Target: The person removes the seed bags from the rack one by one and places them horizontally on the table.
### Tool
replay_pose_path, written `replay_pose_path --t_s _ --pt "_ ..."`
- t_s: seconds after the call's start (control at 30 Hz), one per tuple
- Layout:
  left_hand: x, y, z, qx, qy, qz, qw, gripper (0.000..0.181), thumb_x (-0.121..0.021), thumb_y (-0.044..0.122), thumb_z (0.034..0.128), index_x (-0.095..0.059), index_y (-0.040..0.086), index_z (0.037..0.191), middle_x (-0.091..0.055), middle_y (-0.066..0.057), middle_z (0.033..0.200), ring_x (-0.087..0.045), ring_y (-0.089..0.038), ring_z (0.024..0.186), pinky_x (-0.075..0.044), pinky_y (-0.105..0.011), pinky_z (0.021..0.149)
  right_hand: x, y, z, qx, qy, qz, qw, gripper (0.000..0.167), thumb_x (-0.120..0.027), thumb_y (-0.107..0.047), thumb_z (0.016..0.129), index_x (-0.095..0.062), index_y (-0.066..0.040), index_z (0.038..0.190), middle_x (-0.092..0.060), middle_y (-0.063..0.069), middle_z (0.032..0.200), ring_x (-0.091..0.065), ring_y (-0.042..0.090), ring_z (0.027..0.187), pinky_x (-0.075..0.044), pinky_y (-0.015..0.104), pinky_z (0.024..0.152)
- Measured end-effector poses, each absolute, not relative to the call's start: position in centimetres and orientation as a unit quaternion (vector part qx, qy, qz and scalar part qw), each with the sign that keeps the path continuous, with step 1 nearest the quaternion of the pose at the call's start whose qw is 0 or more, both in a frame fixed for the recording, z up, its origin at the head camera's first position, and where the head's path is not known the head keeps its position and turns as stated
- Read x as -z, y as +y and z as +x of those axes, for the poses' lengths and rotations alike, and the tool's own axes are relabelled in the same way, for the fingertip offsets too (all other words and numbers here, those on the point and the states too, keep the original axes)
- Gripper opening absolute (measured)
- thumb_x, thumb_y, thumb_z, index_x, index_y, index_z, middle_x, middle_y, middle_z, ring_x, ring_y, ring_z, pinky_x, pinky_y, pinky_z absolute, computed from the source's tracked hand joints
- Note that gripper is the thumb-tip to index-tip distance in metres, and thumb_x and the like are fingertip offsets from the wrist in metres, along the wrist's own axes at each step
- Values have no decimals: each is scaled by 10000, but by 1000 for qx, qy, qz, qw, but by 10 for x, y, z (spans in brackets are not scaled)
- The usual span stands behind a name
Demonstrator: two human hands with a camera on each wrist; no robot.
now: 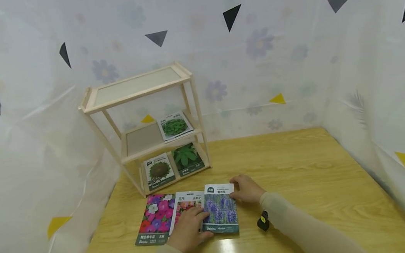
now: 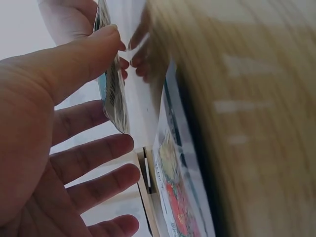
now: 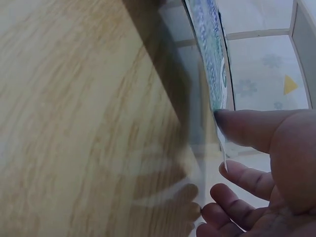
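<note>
A seed packet with purple flower spikes (image 1: pixel 221 214) is held just above the table between both hands. My left hand (image 1: pixel 187 229) pinches its left edge between thumb and forefinger, the other fingers spread in the left wrist view. The right hand (image 1: pixel 246 190) pinches the upper right edge, with the thumb (image 3: pixel 252 127) on the printed face. Under the left hand lies a packet with red and orange flowers (image 1: pixel 183 205), partly covered by that hand. A packet of pink, purple and white flowers (image 1: pixel 157 218) lies left of it.
A wooden rack (image 1: pixel 136 97) stands at the back left. Its middle tier carries a green-leaf packet (image 1: pixel 175 127). On the bottom tier are a packet with a spiky brown round head (image 1: pixel 160 171) and a dark green leaf packet (image 1: pixel 186 158). Patterned sheeting (image 1: pixel 282 67) surrounds the table (image 1: pixel 306 174).
</note>
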State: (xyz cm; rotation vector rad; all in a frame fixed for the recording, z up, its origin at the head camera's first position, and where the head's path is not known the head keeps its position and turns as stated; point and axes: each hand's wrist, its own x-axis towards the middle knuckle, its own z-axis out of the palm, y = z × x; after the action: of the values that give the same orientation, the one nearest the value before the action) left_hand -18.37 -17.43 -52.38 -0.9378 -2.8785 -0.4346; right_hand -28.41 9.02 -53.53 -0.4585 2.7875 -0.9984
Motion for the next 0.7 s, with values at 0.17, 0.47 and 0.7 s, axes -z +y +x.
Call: replay_pose_path --t_s 0.17,0.47,0.7 --pt "526 -172 -181 141 -942 -302 46 594 -785 476 746 -667 115 1203 -616 -98 1237 -539 -312 1181 -407 -552 995 543 87 -285 309 937 -151 59 452 -771 -307 817 -640 -80 1185 -544 118 1205 -492 331 1163 -433 479 974" --pt "524 -168 -181 122 -945 -302 18 599 -758 490 767 -652 121 1226 -602 -86 1266 -520 -321 1213 -400 -544 1013 544 91 -282 293 939 -172 52 372 -781 -287 813 -660 -126 1126 -511 109 1241 -437 347 1179 -420 499 964" --pt "527 -166 -179 102 -947 -303 -3 582 -766 490 761 -660 135 1210 -615 -56 1244 -523 -305 1200 -399 -549 1006 547 93 -280 287 937 -195 43 367 -787 -287 803 -661 -153 1122 -514 90 1216 -438 342 1169 -420 507 947"
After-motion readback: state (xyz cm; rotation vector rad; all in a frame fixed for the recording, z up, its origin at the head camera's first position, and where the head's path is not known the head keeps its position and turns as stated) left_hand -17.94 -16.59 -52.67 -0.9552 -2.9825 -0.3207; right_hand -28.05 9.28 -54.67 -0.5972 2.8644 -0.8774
